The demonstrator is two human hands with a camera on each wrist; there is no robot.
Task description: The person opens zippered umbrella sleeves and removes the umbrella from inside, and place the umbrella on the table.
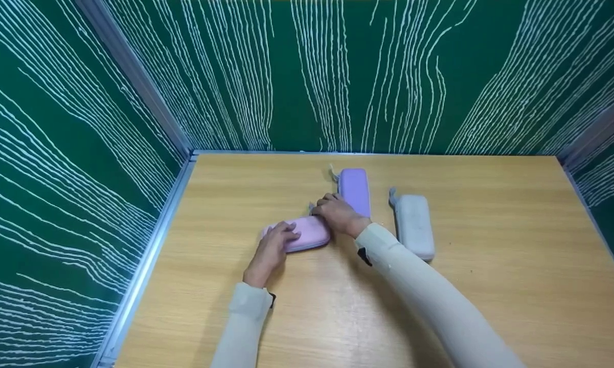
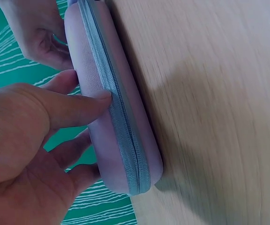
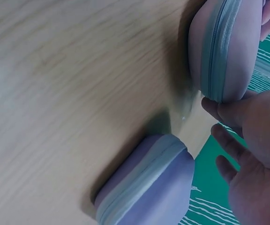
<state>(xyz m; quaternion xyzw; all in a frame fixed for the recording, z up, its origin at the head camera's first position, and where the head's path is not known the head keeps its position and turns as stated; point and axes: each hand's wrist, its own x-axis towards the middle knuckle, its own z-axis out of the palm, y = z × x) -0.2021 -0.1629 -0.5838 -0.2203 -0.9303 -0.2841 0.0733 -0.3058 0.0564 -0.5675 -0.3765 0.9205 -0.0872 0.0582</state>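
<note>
A pink zip-up pencil case (image 1: 311,232) lies on the table, its grey zipper running along the side. My left hand (image 1: 276,243) holds its left end. In the left wrist view the left thumb (image 2: 95,105) presses beside the zipper, while the other fingers lie along the far side. At the far right corner my right hand (image 1: 337,213) pinches at the zipper end, where a bit of grey pull tab (image 1: 311,207) shows by the fingertips. The grip itself is mostly hidden. The right wrist view shows right thumb and index at the case's end (image 3: 226,79).
Just beyond my right hand lies a purple case (image 1: 354,189), partly covered by that hand. A grey case (image 1: 415,225) with a strap lies further right, beside my right forearm. Green panels with white wavy lines (image 1: 317,76) stand around the wooden table (image 1: 506,255).
</note>
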